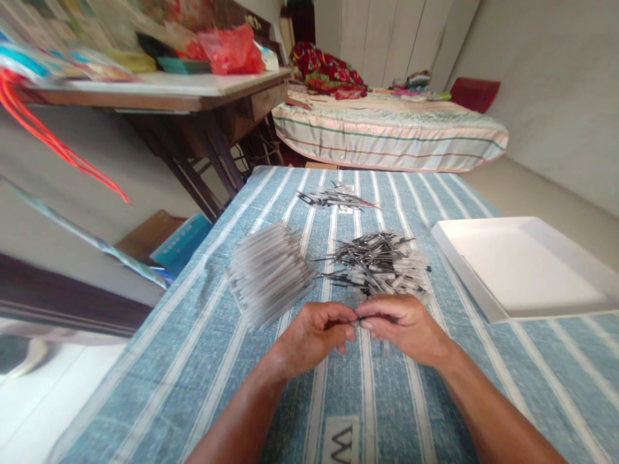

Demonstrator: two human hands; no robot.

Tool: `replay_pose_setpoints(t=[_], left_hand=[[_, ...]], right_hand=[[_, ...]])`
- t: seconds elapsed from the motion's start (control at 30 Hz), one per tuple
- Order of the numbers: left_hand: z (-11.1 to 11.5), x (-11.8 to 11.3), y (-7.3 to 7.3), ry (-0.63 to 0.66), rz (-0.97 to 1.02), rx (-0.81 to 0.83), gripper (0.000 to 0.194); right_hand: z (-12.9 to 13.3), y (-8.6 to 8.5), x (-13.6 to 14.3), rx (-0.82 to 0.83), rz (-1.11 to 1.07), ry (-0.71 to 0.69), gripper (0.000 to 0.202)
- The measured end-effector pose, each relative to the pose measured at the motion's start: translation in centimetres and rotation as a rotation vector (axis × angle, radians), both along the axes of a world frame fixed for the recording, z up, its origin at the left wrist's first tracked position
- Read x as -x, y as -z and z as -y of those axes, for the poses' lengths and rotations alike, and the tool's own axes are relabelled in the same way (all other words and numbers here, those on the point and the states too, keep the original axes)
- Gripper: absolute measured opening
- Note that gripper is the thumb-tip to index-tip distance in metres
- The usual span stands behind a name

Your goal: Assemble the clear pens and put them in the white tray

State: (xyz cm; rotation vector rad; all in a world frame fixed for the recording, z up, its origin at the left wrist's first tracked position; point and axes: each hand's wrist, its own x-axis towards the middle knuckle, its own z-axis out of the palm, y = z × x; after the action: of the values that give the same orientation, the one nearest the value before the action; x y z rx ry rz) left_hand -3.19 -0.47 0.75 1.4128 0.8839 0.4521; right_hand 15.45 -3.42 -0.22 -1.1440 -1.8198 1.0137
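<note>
Both hands meet fingertip to fingertip over the striped cloth. My left hand [322, 332] is closed in a pinch at a small dark piece [359, 319], too small to make out fully. Facing it, my right hand [406, 327] pinches the same spot from the other side. Just beyond my fingers lies a loose pile of black-tipped, clear and white thin parts [380, 261]. A neat stack of pale, translucent sticks [271, 274] rests to the left of it. Farther back is a smaller heap of dark and clear thin pieces [336, 198].
An open white box lid [536, 267] sits on the right of the blue striped tablecloth [184, 361]. At the upper left stands a desk [193, 96] with a red plastic bag [232, 50]. A covered bed [391, 132] is behind the table.
</note>
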Motion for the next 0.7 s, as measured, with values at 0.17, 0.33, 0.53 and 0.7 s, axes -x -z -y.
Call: replay_pose_setpoints(t=[0.17,0.33,0.53,0.7], left_hand=[[-0.1,0.1,0.2,-0.008,0.015,-0.033,0.012],[0.0,0.0,0.3,0.002,-0.015,-0.047,0.014],[0.0,0.0,0.8,0.033,-0.055,-0.077,0.012],[0.1,-0.1,0.8,0.022,-0.038,-0.071,0.012]], right_hand=[[0.0,0.1,-0.1,0.035,0.052,0.057,0.008],[-0.1,-0.1,0.0,-0.028,0.097,0.032,0.010],[-0.3,0.3,0.1,0.068,0.193,-0.015,0.027],[0.0,0.9,-0.2,0.210,0.080,-0.021,0.033]])
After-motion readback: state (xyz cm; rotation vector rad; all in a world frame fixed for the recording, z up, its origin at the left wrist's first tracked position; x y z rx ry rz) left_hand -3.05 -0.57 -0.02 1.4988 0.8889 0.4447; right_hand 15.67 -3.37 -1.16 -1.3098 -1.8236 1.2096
